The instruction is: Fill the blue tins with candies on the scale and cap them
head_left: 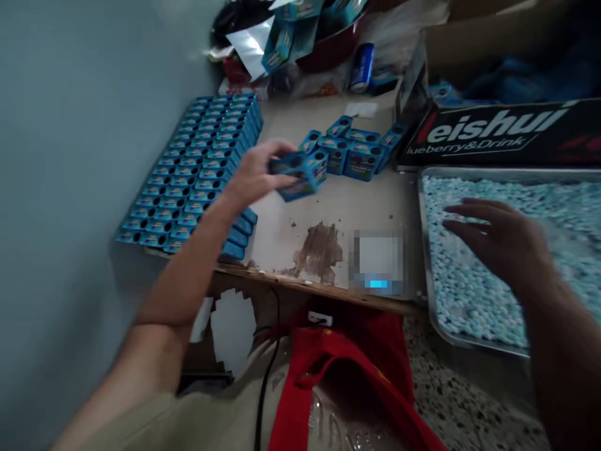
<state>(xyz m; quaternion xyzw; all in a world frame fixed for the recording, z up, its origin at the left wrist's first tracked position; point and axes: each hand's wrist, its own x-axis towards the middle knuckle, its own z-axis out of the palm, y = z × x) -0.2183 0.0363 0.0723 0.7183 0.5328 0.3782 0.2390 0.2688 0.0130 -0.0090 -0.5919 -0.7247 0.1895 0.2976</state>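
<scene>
The left hand (256,170) holds a small blue printed cardboard box (305,178), its thumb across the near side and its fingers around the far side. The box is tilted and a little blurred, and it is raised over the middle of the pale, worn bench (277,216). Just behind it stands a loose cluster of similar blue cartons (362,160), some turned at angles and leaning against one another; whether the held box touches the nearest of them cannot be told.

The right hand (504,241) is over the left part of a shallow rectangular metal tray (425,250), thumb and fingers moderately apart with a gap between them. The tray is filled with small pale-blue and white pieces (462,300); whether the fingertips touch them is unclear.

Left of the left hand, a dense block of blue cartons (185,166) stands in close rows, partly covered by the left forearm. Near the front edge of the bench, between the hands, lies a pixelated square object (379,257) with a bright blue strip, beside a brown bare patch (322,250). Behind the tray is a black cardboard case with white lettering (498,134), and farther back lies a blue metal can (362,67).
</scene>
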